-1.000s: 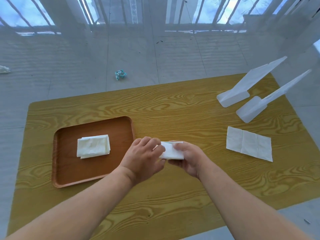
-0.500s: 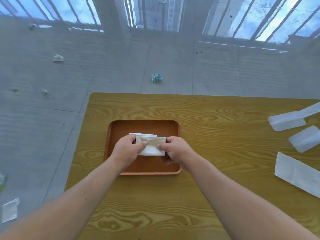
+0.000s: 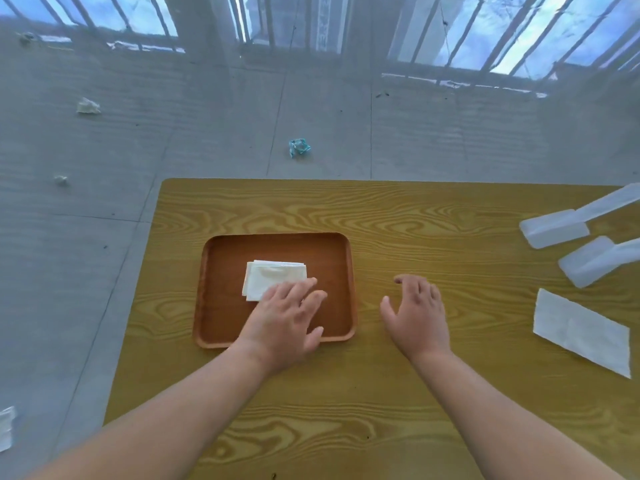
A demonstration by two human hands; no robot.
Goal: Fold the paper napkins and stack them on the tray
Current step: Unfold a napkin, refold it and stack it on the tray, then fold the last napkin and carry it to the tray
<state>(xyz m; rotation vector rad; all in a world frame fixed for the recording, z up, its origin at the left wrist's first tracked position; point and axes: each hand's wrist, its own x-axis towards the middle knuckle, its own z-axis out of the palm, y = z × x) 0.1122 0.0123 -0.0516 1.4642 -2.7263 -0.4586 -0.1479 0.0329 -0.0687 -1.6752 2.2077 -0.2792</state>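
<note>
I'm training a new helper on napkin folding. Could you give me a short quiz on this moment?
1. True or false: the right hand holds a napkin.
2. Where is the stack of folded napkins? A) on the tray B) on the floor C) under the right hand
3. What lies flat on the table, right of both hands, awaiting folding?

Key: 1 false, it is open and empty; 2 A; 3 one unfolded napkin.

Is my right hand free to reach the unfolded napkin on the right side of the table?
Probably yes: the right hand is open and empty, and only bare table lies between it and the unfolded napkin.
</note>
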